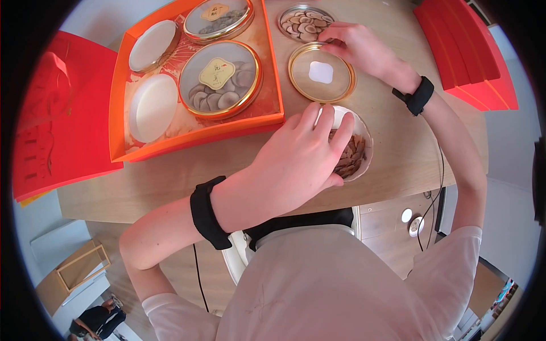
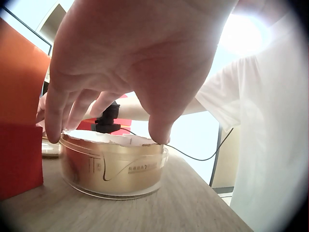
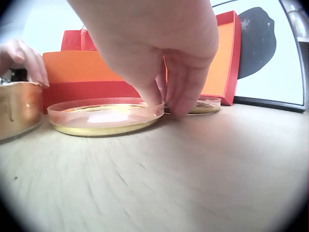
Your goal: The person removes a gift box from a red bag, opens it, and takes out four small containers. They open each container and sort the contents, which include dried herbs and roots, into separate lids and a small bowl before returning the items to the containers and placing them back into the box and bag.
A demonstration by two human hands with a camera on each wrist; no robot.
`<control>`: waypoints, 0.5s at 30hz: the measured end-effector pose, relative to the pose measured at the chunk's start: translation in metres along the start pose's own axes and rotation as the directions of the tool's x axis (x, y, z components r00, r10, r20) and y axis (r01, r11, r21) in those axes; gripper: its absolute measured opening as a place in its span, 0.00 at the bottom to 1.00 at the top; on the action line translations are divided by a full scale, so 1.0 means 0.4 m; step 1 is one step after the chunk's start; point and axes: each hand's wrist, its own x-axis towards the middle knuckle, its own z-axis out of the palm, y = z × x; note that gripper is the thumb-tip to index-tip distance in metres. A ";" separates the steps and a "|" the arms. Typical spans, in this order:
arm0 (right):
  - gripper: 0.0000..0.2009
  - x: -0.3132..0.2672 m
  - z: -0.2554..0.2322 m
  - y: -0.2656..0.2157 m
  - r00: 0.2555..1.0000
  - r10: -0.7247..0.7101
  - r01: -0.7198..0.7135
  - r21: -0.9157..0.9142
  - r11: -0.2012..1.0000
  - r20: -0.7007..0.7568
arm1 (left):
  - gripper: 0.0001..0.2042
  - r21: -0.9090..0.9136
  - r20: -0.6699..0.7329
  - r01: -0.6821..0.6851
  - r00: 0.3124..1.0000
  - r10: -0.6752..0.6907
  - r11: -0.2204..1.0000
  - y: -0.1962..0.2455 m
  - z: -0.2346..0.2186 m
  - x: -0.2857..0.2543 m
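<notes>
In the head view my left hand (image 1: 296, 162) spans the open top of a clear round tub (image 2: 113, 169) holding brown, chip-like slices (image 1: 352, 156). The left wrist view has its fingertips at one side of the rim and its thumb at the other, gripping the tub from above. My right hand (image 1: 361, 51) reaches down with bent fingers between a gold-rimmed round lid (image 1: 320, 98) with a white label and a round dish of pale oval slices (image 1: 304, 25). Its thumb is right at the lid's edge, fingertips beside the dish; I cannot tell what it pinches.
To the left stands an orange gift box (image 1: 196, 132) with two gold-rimmed tubs (image 1: 220, 79) and two round white recesses (image 1: 153, 108). A red bag (image 1: 62, 125) lies beyond it. Red folded packaging (image 1: 466, 51) sits at the right; a cable (image 1: 441, 176) hangs past the table edge.
</notes>
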 end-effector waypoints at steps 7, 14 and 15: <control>0.08 -0.006 0.000 0.016 0.999 -0.024 0.023 -0.006 1.000 -0.046 | 0.41 0.012 -0.010 -0.010 1.000 0.010 1.000 -0.001 -0.003 -0.003; 0.08 -0.010 -0.005 0.012 0.999 0.001 -0.002 -0.032 0.999 -0.048 | 0.41 0.030 -0.018 -0.012 1.000 0.012 0.999 -0.002 0.000 -0.005; 0.08 -0.011 -0.005 0.010 0.999 0.013 -0.014 -0.024 1.000 -0.043 | 0.41 0.034 -0.021 -0.012 1.000 0.013 0.999 -0.002 0.001 -0.005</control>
